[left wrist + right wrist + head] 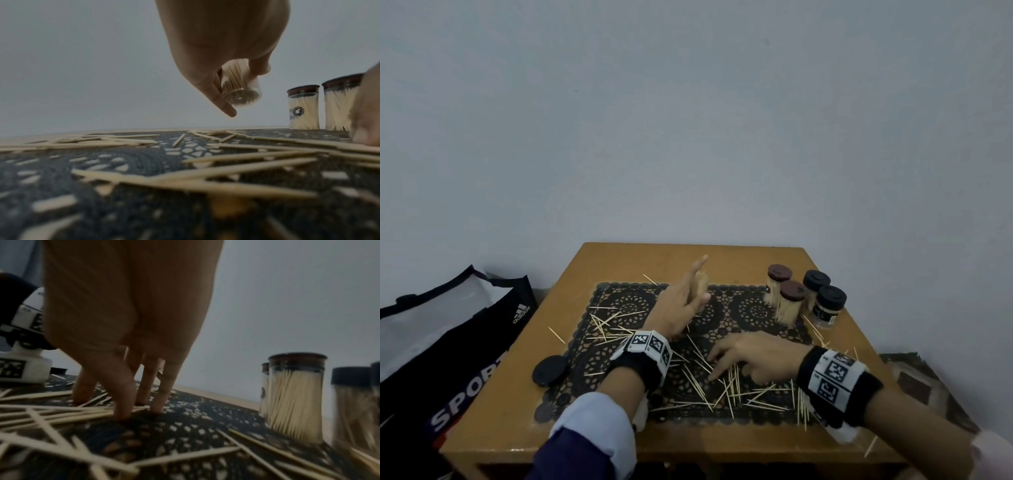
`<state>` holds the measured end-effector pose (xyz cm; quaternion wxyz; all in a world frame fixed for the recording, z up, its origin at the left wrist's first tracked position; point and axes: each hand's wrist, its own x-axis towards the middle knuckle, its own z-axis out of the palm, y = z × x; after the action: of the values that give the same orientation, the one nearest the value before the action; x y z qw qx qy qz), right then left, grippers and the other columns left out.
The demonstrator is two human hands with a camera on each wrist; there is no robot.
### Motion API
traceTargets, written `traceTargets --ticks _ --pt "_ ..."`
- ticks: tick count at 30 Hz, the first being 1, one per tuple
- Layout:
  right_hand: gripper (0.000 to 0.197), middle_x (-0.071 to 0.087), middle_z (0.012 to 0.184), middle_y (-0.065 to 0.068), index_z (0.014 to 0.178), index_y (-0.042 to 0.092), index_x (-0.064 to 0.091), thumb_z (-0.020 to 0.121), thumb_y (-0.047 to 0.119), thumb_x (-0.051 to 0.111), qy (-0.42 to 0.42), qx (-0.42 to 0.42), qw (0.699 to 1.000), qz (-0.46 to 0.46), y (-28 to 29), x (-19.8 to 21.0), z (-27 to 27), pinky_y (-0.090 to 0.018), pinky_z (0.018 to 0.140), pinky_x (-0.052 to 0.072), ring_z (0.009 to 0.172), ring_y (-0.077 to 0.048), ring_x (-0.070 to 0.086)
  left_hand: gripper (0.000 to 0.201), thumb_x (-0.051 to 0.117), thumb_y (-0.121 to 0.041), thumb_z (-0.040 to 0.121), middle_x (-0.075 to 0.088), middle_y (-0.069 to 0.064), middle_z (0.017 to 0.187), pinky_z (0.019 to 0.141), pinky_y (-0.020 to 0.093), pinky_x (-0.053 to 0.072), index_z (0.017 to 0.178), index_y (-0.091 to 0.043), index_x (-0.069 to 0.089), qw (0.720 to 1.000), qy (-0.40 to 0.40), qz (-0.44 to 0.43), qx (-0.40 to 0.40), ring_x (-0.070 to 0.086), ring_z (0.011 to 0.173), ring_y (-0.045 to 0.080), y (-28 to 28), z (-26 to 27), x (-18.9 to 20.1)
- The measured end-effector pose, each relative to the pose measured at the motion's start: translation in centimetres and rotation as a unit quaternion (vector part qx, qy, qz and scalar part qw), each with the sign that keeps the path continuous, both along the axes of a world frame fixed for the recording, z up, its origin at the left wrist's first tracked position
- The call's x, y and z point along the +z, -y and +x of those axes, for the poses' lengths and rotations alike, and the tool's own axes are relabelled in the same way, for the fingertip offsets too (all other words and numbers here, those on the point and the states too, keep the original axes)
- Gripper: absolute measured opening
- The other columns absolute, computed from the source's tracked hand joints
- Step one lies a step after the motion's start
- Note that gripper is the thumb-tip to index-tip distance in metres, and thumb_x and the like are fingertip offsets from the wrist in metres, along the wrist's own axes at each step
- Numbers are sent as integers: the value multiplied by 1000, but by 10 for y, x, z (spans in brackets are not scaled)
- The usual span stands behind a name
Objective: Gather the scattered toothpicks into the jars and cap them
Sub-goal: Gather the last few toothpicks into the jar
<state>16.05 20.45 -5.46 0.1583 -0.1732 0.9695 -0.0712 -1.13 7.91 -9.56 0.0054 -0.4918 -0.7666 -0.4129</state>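
My left hand [690, 296] is raised over the far middle of the black lace mat [626, 303] and grips a clear uncapped jar [700, 286] part-filled with toothpicks. The left wrist view shows the jar [240, 91] tilted, thumb and fingers curled round it. My right hand [726, 359] is low on the mat near the front. Its straight fingers [123, 400] press down among scattered toothpicks [709, 389], pinching none that I can see. More toothpicks [606, 323] lie at the mat's left. A loose black lid [550, 370] rests at the mat's left front corner.
Several capped, filled jars stand at the back right of the wooden table [688, 440]: two with brown lids [791, 301], two with black lids [828, 306]. A black sports bag [448, 342] sits on the floor to the left. A grey wall is behind.
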Motion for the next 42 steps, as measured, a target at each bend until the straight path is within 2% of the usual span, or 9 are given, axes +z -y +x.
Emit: traceTargets --ticks 3,8,12,19,25,28,32,38,42 --pt "54 54 133 2 124 25 66 83 -9 54 -36 4 999 -1 -6 -8 1 -29 88 45 121 -13 48 56 50 -50 96 60 5 124 89 41 52 146 -45 24 1000 -10 -9 13 63 91 16 8 5 8" --pt "20 67 104 -3 104 13 76 88 9 64 -77 -24 996 -26 -17 -13 8 -24 81 46 96 -18 60 48 52 -49 95 58 6 127 80 40 59 138 -36 36 999 -11 -36 15 64 90 17 25 12 13" --pt "12 63 101 0 96 14 72 88 17 64 -120 -33 992 16 -20 -13 15 -36 80 49 94 -17 59 45 54 -46 96 60 5 122 82 42 56 135 -32 37 998 -20 -51 41 63 89 19 33 24 18" --pt "50 62 130 6 123 26 66 83 -3 61 -164 14 986 18 -17 -26 19 -26 91 46 121 -11 54 42 54 -49 94 60 -9 111 84 42 52 130 -37 36 994 -46 -88 46 58 84 12 36 49 11" --pt "20 72 99 4 98 18 78 84 10 65 -195 9 981 15 -23 -27 19 -30 78 53 96 -15 65 46 60 -42 93 61 -6 108 88 46 52 132 -36 36 995 -22 -90 29 62 86 15 35 46 8" --pt "17 69 97 7 96 21 77 86 16 65 -189 -3 982 26 -24 -26 21 -31 76 53 96 -12 63 60 65 -35 91 62 4 126 97 48 49 140 -39 31 995 4 -93 33 63 103 20 39 39 4" --pt "15 62 101 4 98 18 70 92 22 57 -178 -13 983 45 -22 -25 22 -31 75 50 99 -12 57 71 67 -31 90 61 7 127 100 42 46 147 -35 25 992 5 -127 17 61 108 22 36 39 4" --pt "17 56 107 -1 106 14 58 99 24 46 -165 -17 983 75 -19 -27 23 -27 73 41 101 -16 52 48 66 -31 91 62 7 118 77 29 41 130 -27 39 992 16 -122 5 55 87 16 36 38 4" --pt "14 55 103 0 104 15 53 99 24 43 -147 -38 985 80 -18 -23 21 -31 75 44 94 -16 51 56 68 -29 90 63 9 117 79 27 39 134 -26 34 991 22 -135 -5 55 87 15 35 39 4"
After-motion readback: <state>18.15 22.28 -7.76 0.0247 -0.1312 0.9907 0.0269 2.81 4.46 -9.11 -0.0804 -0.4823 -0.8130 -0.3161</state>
